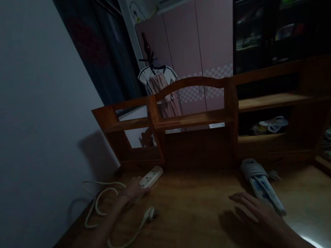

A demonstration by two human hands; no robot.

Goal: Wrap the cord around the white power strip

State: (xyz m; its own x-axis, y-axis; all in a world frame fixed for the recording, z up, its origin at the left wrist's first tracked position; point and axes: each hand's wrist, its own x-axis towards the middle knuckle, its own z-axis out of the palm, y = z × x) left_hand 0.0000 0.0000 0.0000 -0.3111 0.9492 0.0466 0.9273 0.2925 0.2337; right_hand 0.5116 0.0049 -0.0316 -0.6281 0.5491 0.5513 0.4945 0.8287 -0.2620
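Observation:
A white power strip [154, 177] lies at an angle on the wooden desk, its sockets facing up. My left hand [134, 189] grips its near end, with the thumb on one side and the fingers on the other. Its white cord [98, 200] loops beside the wall, and the plug [150, 214] rests on the desktop in front of that hand. My right hand [254, 211] is held over the desk with fingers apart and nothing in it. Just beyond it lies a second power strip [265, 189], its cord wound around the far end.
A wooden shelf unit [195, 119] stands along the desk's back edge. Plastic bags and a roll [270, 125] sit in its right compartment. The wall [24, 123] borders the desk on the left. Behind are a pink wardrobe [184, 39] and hanging clothes [159, 78]. The room is dim.

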